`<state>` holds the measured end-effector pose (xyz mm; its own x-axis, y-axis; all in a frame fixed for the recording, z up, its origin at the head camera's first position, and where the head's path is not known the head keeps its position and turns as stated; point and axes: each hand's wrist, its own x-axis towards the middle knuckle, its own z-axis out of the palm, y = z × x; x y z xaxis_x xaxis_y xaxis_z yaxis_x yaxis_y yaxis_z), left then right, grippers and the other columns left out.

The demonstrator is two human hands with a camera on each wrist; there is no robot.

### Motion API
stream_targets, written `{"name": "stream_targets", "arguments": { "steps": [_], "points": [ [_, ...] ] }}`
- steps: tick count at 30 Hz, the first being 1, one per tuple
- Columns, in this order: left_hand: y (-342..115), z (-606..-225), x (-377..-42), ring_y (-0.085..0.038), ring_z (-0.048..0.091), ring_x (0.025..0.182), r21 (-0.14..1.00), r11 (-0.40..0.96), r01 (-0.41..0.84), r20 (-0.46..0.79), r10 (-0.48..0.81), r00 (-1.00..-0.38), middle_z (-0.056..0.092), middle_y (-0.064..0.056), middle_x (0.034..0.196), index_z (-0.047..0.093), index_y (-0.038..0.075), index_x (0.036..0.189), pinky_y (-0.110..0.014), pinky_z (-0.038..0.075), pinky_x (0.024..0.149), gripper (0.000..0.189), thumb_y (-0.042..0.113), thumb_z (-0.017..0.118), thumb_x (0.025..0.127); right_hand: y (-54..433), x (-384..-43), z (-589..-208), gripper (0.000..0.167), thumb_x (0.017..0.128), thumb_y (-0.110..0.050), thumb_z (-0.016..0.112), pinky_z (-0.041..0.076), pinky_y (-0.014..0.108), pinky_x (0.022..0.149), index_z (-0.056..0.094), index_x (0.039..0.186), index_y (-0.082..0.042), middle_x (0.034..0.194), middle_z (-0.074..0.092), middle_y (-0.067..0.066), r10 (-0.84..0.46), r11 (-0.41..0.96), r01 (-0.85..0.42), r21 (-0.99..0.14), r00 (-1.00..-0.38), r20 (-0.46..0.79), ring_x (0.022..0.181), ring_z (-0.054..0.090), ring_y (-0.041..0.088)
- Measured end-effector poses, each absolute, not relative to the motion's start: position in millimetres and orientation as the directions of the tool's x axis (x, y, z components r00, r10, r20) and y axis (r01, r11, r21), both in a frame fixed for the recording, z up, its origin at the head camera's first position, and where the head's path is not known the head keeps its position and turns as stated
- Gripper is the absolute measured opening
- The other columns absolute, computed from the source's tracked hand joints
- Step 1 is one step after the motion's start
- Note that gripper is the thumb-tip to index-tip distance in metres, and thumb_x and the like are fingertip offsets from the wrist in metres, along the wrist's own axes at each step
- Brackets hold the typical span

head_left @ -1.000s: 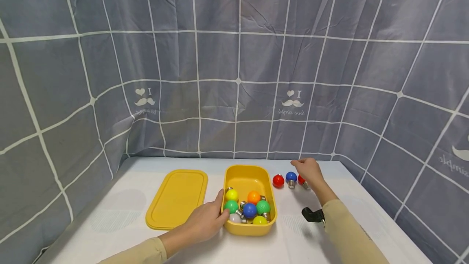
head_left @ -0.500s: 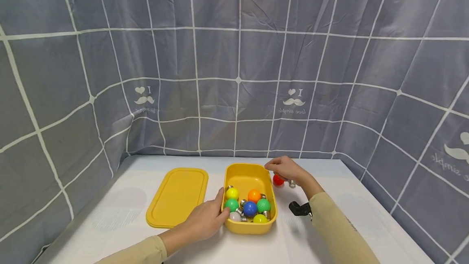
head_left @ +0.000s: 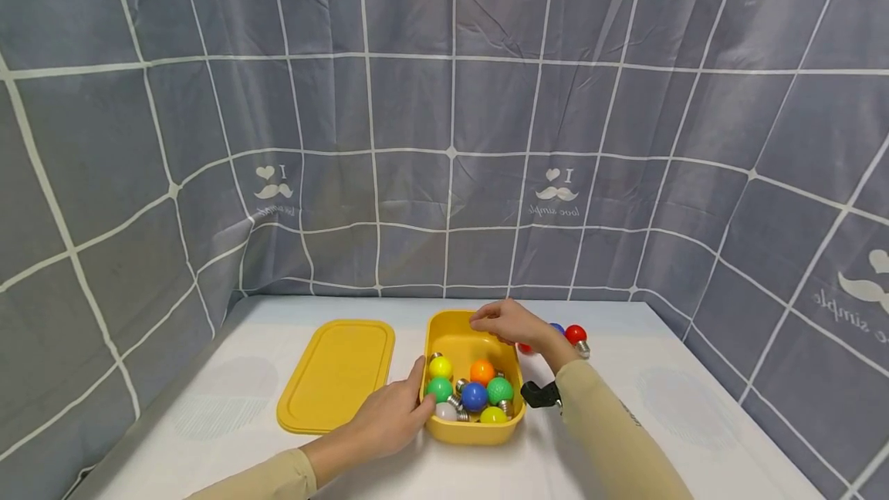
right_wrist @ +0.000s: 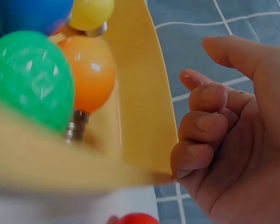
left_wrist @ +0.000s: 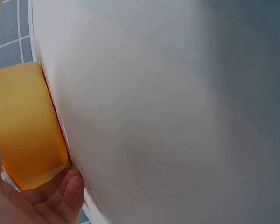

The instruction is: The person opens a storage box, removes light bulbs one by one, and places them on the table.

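My left hand (head_left: 387, 419) grips the left wall of a yellow plastic box (head_left: 475, 434), thumb at the rim. In the left wrist view its fingertips (left_wrist: 73, 184) lie low against the box's outer side. Colored light bulbs lie in the box's near part, among them an orange bulb (head_left: 482, 371), a blue bulb (head_left: 474, 397) and a white bulb (head_left: 446, 411). My right hand (head_left: 512, 322) is over the box's far right corner. In the right wrist view it holds nothing, its fingers loosely curled close by the rim and its thumb apart.
A yellow lid (head_left: 336, 376) lies flat left of the box. Right of the box on the white table are a red bulb (head_left: 575, 333), a blue bulb and another red bulb, the latter two partly behind my right hand. A grey checked curtain (head_left: 417, 114) surrounds the table.
My right hand has moved left from the rightmost red bulb, past the other bulbs, to the box's far right corner. My left hand stays on the box.
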<state>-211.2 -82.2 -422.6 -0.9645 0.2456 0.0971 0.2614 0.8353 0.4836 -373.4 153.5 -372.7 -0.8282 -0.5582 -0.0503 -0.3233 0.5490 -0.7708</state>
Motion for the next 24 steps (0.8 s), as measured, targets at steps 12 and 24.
{"name": "stream_targets", "arguments": {
  "steps": [12, 24],
  "points": [
    [-84.8, -422.8, -208.6, -0.01, 0.053, 0.072, 0.475, 0.836, 0.275, 0.109, 0.254, -0.961, 0.06, 0.005, 0.08, 0.025, -0.002, 0.157, -0.031, 0.042, 0.064, 0.072, 0.04, 0.046, 0.103, 128.4, -365.9, -373.2, 0.04, 0.096, -0.039, 0.066, 0.033, 0.03, 0.054, 0.071, 0.125, -0.012, 0.063, 0.044, -0.002, -0.582, 0.571, -0.331, -0.751, -0.809, -0.086, 0.049, 0.035, 0.016],
    [-87.3, -423.1, -205.3, -0.009, 0.046, 0.055, 0.496, 0.818, 0.291, 0.12, 0.267, -0.956, 0.047, 0.006, 0.064, 0.025, -0.003, 0.157, -0.027, 0.038, 0.053, 0.071, 0.037, 0.045, 0.103, 107.9, -364.5, -383.4, 0.035, 0.092, -0.037, 0.07, 0.034, 0.03, 0.05, 0.074, 0.118, -0.013, 0.059, 0.042, -0.002, -0.637, 0.545, -0.347, -0.764, -0.763, -0.108, 0.046, 0.032, 0.017]
  ]
}}
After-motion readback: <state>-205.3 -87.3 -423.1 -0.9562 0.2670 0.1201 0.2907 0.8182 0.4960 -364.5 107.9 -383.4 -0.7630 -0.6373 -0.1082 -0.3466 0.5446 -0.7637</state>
